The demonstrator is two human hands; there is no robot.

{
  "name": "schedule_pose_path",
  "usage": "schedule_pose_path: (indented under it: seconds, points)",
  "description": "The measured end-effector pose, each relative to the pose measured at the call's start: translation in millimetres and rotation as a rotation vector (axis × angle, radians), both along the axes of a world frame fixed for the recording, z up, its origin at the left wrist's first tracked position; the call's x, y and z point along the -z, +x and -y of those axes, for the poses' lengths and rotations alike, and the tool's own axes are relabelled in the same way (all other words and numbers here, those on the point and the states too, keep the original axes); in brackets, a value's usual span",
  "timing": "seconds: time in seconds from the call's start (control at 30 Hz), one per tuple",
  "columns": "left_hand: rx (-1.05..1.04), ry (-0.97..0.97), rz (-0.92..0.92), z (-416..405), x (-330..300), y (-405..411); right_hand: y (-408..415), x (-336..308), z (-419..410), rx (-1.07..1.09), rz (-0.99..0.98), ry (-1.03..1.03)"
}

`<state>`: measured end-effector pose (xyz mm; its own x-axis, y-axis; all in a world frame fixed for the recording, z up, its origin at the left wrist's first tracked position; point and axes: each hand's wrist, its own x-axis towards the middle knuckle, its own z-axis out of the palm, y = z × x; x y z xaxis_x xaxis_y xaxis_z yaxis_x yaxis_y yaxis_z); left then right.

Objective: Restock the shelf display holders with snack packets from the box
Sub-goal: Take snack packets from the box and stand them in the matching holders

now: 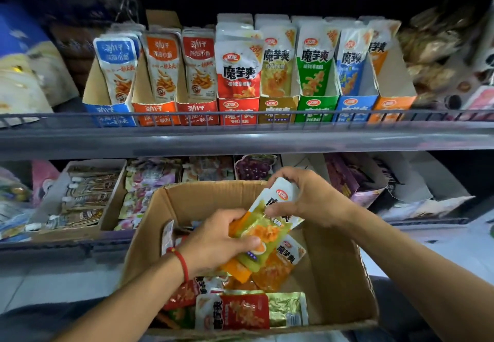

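While hands grip packets — rail perhaps fronts holders.

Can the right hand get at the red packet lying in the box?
Probably yes. The red packet lies on top near the box's front, uncovered, but the right hand holds a yellow-green packet with the left hand.

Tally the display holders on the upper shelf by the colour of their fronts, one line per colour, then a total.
Blue display holders: 2
Orange display holders: 2
Red display holders: 2
Brownish-gold display holder: 1
Green display holder: 1
Total: 8
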<state>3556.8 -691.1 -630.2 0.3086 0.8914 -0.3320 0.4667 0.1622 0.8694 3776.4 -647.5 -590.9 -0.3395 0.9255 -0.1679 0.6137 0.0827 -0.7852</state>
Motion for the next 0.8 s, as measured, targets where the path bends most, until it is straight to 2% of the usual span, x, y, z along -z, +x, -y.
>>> schedule_pose_path:
  seconds: [0.1, 0.2, 0.4, 0.5, 0.63, 0.7, 0.8]
  points:
    - [-0.188, -0.096, 0.190, -0.3, -6.7, 4.8, 3.9, -0.1, 1.9, 0.177, -0.070, -0.054]
    - [-0.281, -0.134, 0.330, 2.2, -12.6, 10.5, 6.5, -2.2, 6.1, 0.206, -0.132, -0.122]
    - [-0.451, -0.167, 0.634, -8.5, -27.5, 11.5, 17.1, -24.4, 4.6, 0.340, -0.006, 0.168]
    - [-0.499, -0.013, 0.585, -15.7, -36.5, 3.6, 34.7, -46.4, 4.2, 0.409, -0.080, 0.276]
    - [-0.539, 0.207, 0.460, -19.3, -43.6, -5.4, 45.4, -101.9, -3.8, 0.521, -0.224, 0.635]
    - [-0.556, 0.256, 0.458, -19.5, -46.7, -8.6, 40.6, -130.4, -20.0, 0.545, -0.176, 0.798]
    - [-0.580, 0.281, 0.475, -19.8, -51.4, -13.8, 24.6, -164.0, -52.3, 0.551, -0.002, 0.927]
